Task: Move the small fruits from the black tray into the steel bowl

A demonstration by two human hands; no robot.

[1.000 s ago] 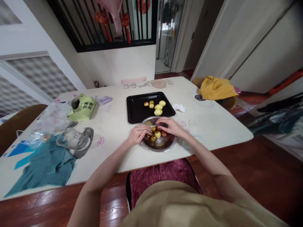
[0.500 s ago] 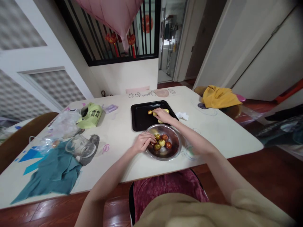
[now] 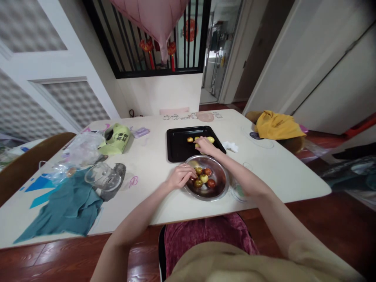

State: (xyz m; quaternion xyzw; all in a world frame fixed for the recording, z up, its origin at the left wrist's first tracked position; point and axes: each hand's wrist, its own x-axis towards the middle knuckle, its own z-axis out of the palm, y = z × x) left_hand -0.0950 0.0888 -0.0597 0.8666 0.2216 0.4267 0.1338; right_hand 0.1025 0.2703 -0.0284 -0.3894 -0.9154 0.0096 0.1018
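A shiny metal bowl [image 3: 225, 188] near the table's front edge holds several small round jujubes [image 3: 204, 179], some yellow-green and some red-brown. My left hand [image 3: 179, 176] is curled over the bowl's left rim. Its fingertips dip inside, close to a reddish jujube. Behind the bowl lies a black rectangular tray [image 3: 178, 145]. My right hand [image 3: 206, 146] reaches across the bowl into this tray, fingers bent around a yellowish jujube [image 3: 196, 145] that they partly hide. To its left a brownish-yellow jujube [image 3: 190, 140] lies apart, and a yellow-green one [image 3: 210, 139] sits just behind the knuckles.
A crumpled white tissue [image 3: 231, 146] lies right of the tray. On the left are a green paper bag [image 3: 117, 139], a clear plastic bag [image 3: 85, 148], a clear container [image 3: 102, 176] and a teal cloth [image 3: 64, 211]. A yellow cloth [image 3: 277, 125] drapes a chair at the right.
The view has shifted slightly, moving everything a little to the right. My right hand's fingers have drawn in on the jujube in the tray. My left hand stays at the bowl's rim.
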